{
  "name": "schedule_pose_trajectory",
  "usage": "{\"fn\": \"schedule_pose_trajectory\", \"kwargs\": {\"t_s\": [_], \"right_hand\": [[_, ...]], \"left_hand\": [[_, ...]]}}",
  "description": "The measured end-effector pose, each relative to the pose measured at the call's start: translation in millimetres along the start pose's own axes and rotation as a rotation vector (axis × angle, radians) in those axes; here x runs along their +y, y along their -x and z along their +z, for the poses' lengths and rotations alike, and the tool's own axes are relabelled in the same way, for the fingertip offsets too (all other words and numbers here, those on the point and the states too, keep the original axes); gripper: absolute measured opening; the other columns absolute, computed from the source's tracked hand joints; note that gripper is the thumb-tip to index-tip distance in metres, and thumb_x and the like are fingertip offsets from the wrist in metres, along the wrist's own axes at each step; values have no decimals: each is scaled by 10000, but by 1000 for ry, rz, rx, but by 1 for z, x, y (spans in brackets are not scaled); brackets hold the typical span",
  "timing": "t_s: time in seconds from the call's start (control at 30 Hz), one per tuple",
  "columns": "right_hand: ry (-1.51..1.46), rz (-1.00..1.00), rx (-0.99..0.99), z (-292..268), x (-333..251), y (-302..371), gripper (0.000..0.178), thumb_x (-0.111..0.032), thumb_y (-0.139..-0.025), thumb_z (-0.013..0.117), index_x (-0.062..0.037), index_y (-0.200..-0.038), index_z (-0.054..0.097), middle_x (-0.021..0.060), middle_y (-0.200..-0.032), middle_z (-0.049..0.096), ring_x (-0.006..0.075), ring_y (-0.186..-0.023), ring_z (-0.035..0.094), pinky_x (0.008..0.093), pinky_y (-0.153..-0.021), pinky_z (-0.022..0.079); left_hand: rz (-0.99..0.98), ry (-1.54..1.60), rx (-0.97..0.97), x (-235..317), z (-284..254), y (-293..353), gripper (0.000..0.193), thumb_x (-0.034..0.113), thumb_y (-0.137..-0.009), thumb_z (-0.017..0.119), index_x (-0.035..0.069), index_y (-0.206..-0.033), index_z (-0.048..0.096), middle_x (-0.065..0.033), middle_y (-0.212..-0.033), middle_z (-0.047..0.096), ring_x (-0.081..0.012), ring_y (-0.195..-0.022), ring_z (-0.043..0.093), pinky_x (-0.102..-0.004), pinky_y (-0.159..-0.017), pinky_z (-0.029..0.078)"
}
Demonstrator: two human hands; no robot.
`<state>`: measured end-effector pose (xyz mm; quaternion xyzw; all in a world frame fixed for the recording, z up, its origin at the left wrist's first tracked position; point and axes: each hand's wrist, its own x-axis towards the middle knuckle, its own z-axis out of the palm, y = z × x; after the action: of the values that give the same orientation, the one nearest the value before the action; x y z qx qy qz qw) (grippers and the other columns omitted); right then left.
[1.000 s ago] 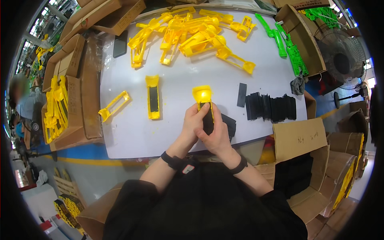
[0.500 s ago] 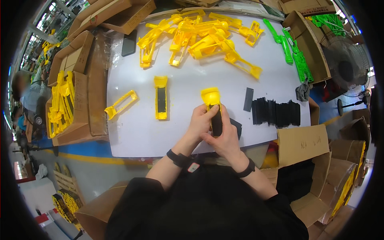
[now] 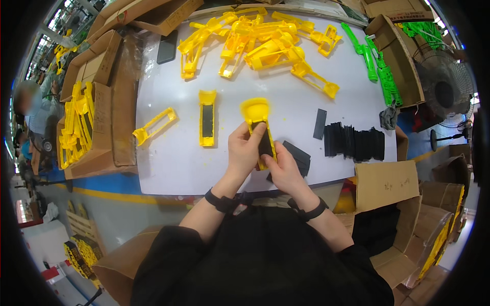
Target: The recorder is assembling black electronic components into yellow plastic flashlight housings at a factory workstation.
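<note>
Between my hands is a yellow plastic frame [image 3: 255,110] with a flared end pointing away from me and a black strip [image 3: 265,143] set in its long opening. My left hand [image 3: 244,149] grips its left side, thumb lying on the strip. At the near right end, my right hand [image 3: 284,166] holds the frame with thumb and fingers. Loose black strips [image 3: 297,158] lie on the table just beyond my right hand. To the left lies another yellow frame with a strip in it [image 3: 207,120], and farther left an open yellow frame [image 3: 155,126] without one.
Yellow frames [image 3: 260,46] are heaped at the back of the white table [image 3: 173,168]. Right are a row of black strips [image 3: 354,143], a single strip [image 3: 320,124] and green plastic parts [image 3: 365,53]. A carton of yellow frames [image 3: 102,122] stands left; an open carton [image 3: 388,188] sits right.
Both hands have shifted the held frame left and slightly away from me, tilting its flared end leftward. The loose black strips by my right hand are now more exposed.
</note>
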<state>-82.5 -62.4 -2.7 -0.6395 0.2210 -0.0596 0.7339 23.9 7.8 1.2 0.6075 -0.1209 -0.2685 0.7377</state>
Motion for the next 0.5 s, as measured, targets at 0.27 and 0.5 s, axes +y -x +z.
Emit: {"fn": "schedule_pose_trajectory", "kwargs": {"t_s": [0.27, 0.5], "right_hand": [[-12, -102, 80, 12, 5, -4, 89, -32, -941, 447, 7, -1014, 414, 85, -823, 552, 133, -729, 556, 276, -661, 461], [-32, -67, 63, 6, 11, -8, 132, -65, -930, 457, 16, -1022, 410, 116, -842, 559, 182, -725, 575, 315, -647, 459]], "left_hand": [[-245, 273, 29, 16, 2, 7, 243, 245, -920, 614, 3, -909, 642, -3, -761, 604, -49, -655, 513, -207, -578, 413], [-87, -10, -17, 7, 1, 3, 219, 209, -928, 589, -5, -931, 632, -16, -767, 619, -63, -670, 536, -224, -588, 434]]}}
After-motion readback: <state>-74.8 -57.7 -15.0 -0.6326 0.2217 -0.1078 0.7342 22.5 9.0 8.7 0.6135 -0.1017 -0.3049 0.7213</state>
